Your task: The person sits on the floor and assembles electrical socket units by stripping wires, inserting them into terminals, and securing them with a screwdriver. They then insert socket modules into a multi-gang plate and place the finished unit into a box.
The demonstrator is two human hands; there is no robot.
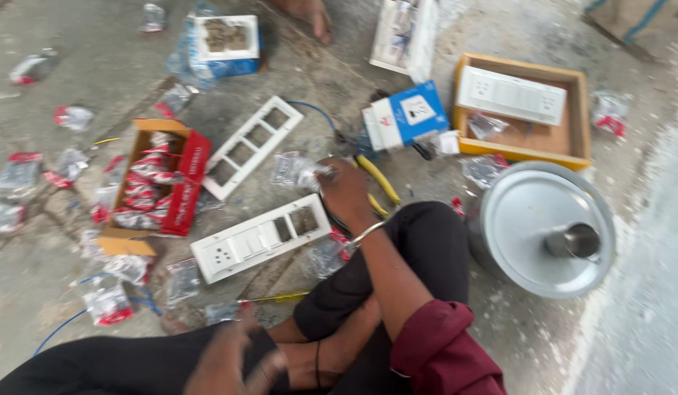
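Observation:
I sit on a concrete floor with my legs crossed in black trousers. My right hand (345,192), a metal bangle on its wrist, reaches forward and pinches a clear plastic packet (299,170). Just below that packet lies a white switch plate (258,238) fitted with a socket and switches. An empty white frame (251,145) lies further out. Yellow-handled pliers (381,183) lie right of my hand. My left hand (233,358) is blurred, low over my left leg; whether it holds anything cannot be made out.
A red carton (179,183) of red-and-clear packets stands at left, with loose packets strewn around it. A blue-white box (406,113), a wooden tray (577,124) holding a white switch panel, and a round metal lid (529,219) with a steel cup are at right. Someone's foot (310,14) shows at top.

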